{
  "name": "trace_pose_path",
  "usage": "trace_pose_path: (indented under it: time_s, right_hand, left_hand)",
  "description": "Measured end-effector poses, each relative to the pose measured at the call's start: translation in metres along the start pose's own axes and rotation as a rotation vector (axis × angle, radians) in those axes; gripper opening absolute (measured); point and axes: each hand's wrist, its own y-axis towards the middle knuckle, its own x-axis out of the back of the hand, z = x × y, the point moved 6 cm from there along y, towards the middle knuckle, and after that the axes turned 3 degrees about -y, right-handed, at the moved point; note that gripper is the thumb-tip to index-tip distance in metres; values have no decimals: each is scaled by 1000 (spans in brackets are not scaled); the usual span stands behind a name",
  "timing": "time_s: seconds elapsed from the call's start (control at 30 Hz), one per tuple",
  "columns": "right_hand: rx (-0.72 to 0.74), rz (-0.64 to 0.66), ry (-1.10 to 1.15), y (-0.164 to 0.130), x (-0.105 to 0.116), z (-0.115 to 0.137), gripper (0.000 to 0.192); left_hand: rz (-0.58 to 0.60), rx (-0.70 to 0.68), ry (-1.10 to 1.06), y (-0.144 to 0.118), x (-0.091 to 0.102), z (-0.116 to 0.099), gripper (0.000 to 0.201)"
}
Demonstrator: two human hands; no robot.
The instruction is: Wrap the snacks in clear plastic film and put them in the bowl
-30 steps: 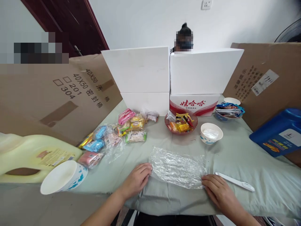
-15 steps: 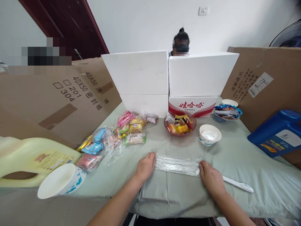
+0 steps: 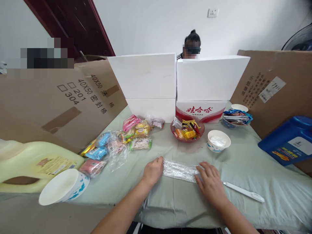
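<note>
A folded strip of clear, crinkled plastic film [image 3: 179, 170] lies lengthwise on the cloth between my hands. My left hand [image 3: 153, 170] is closed on its left end, thumb and fingers pinched together. Over the right end rests my right hand [image 3: 209, 180], its fingers spread and touching the film, covering that end. Just right of this hand lies a long, flat white plastic piece [image 3: 243, 191] with a slot near its outer tip. Beyond the film stand a reddish bowl of wrapped snacks [image 3: 173, 131] and a paper bowl [image 3: 218, 148] with something clear inside.
Wrapped snacks [image 3: 140, 143] lie in a pile at left, near a tipped paper bowl [image 3: 79, 185] and a pale yellow jug [image 3: 56, 159]. A blue bottle [image 3: 290, 139] and a bowl of packets [image 3: 235, 123] are at right. White boxes [image 3: 146, 76] and cardboard [image 3: 56, 100] wall the table; a person sits behind.
My right hand has loosened its pinch on the film's right end, moved left and spread its fingers over it. My left hand keeps its hold. More of the white piece shows.
</note>
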Motion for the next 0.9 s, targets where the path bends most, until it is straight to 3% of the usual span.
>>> trace_pose_path:
  time_s: [0.1,0.2,0.33,0.43,0.6,0.67,0.8,0.9]
  right_hand:
    - [209,195,73,5,-18,26,55]
    - [186,364,111,5,-35,30,73]
    - [137,430,126,4,-40,26,76]
    - [122,436,113,6,-40,27,76]
    - [34,417,48,-4,-42,36,74]
    - [-8,356,5,-23,-38,39,75]
    - [108,154,-64,-78,-15,41,79]
    - [259,56,-62,-111,6,30,61]
  left_hand:
    - [14,18,18,3,-4,0,20]
    - [23,40,38,9,-6,3,20]
    - [-12,82,60,16,1,4,19]
    - [-78,74,52,11,11,-16,20]
    - [-75,-180,-90,-17,4,-90,14]
    - [-117,-234,-160,-26,-1,-107,17]
    - [-183,-329,-259,-36,-8,-111,33]
    - [-144,-432,-331,-40,-7,-107,35]
